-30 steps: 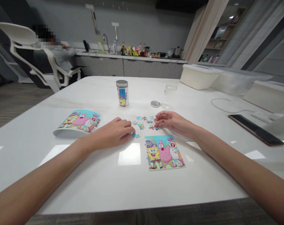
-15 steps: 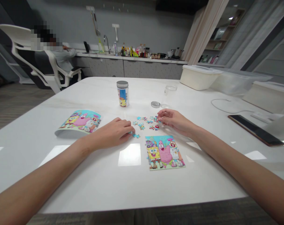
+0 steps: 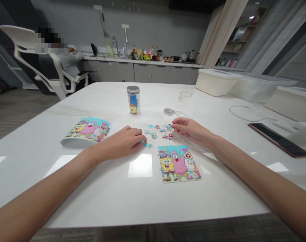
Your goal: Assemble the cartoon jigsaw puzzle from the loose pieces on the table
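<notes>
Several loose jigsaw puzzle pieces (image 3: 154,135), mostly light blue with some red, lie flat on the white table between my hands. My left hand (image 3: 129,141) rests on the tabletop at their left, its fingers curled and closed on a blue piece at the tips, partly hidden. At the right of the pieces, my right hand (image 3: 190,130) has thumb and forefinger pinched together on the edge of a small piece (image 3: 169,127). Closer to me lies a square picture card (image 3: 179,164) with cartoon figures. A curved sheet (image 3: 88,129) with the same picture stands left of my left hand.
A lidded jar (image 3: 133,101) with a cartoon label stands behind the pieces. Beside it are a loose metal lid (image 3: 168,111) and a clear empty jar (image 3: 184,102). A dark phone (image 3: 277,139), cable and plastic boxes (image 3: 216,82) are at right. A person sits at far left.
The whole view has shifted slightly. My right thumb and forefinger have drawn closer together at the piece. My left hand stays in nearly the same place.
</notes>
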Action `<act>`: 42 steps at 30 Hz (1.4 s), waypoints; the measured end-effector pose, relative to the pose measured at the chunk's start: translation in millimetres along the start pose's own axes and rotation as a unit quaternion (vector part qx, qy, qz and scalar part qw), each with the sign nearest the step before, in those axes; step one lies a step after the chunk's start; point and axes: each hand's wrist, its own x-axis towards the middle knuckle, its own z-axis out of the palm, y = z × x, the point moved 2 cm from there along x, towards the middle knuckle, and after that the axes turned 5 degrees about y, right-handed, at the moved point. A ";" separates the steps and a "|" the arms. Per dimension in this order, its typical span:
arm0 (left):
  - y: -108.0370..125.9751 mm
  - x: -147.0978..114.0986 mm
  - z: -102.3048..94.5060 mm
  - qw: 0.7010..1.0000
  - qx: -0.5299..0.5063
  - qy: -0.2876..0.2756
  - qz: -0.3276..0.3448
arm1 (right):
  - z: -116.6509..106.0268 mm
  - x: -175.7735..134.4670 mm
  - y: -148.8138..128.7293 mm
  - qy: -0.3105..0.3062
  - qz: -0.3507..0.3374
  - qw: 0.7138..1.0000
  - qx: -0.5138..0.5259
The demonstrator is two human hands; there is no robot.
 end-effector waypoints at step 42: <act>1.6 0.7 -1.8 1.000 -0.001 -0.010 -0.006 | -1.3 1.9 3.8 0.039 -0.054 0.992 -0.106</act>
